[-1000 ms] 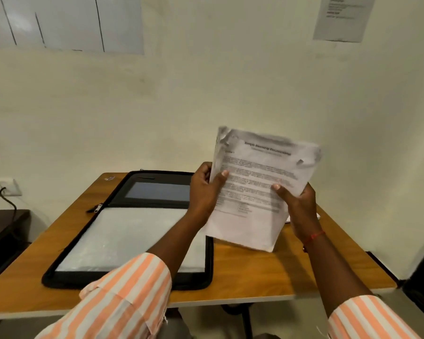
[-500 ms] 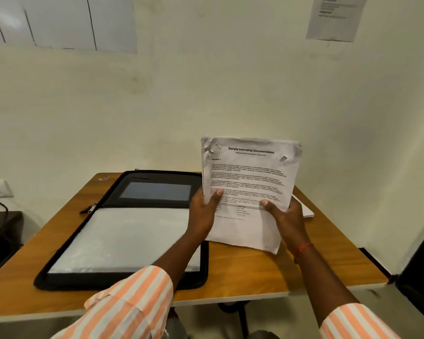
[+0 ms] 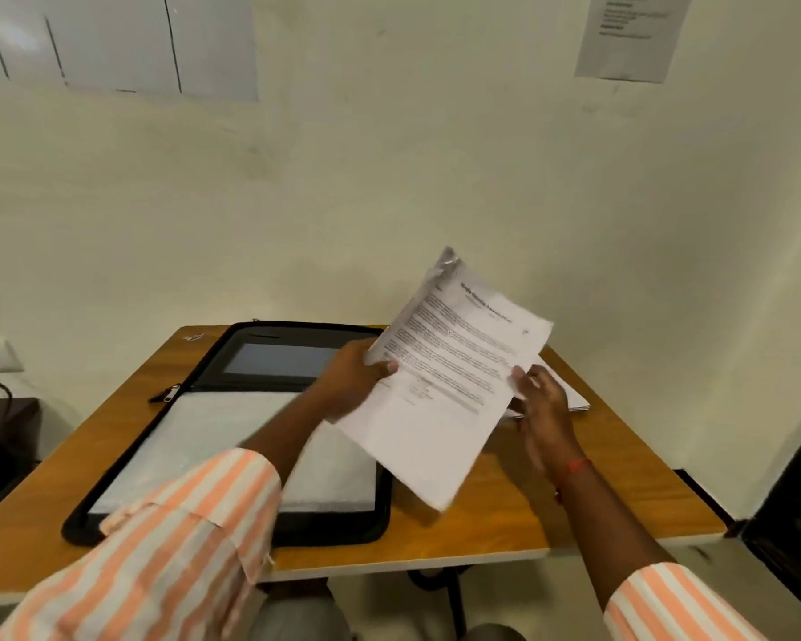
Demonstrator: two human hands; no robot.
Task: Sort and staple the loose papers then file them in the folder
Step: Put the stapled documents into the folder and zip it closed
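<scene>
At 9 o'clock the black zip-around fabric folder (image 3: 213, 367) lies open on the wooden counter (image 3: 505, 525). The left hand (image 3: 352, 381) pinches the left edge of the printed white paper sheaf (image 3: 449, 386), thumb on top, holding it above the counter. I read the sheaf's long axis as running from 1 o'clock to 7 o'clock. The folder is at the sheaf's 9 o'clock, so the left hand is nearer it. The right hand (image 3: 546, 409) meets the sheaf's 3 o'clock edge; I cannot tell whether it grips. Behind it a second white paper stack (image 3: 572, 397) rests on the counter.

Wooden worktop (image 3: 505, 525) is set against the wall. Open black folder (image 3: 384, 501) is laid on left half, paper stack (image 3: 569, 390) near far right edge.
</scene>
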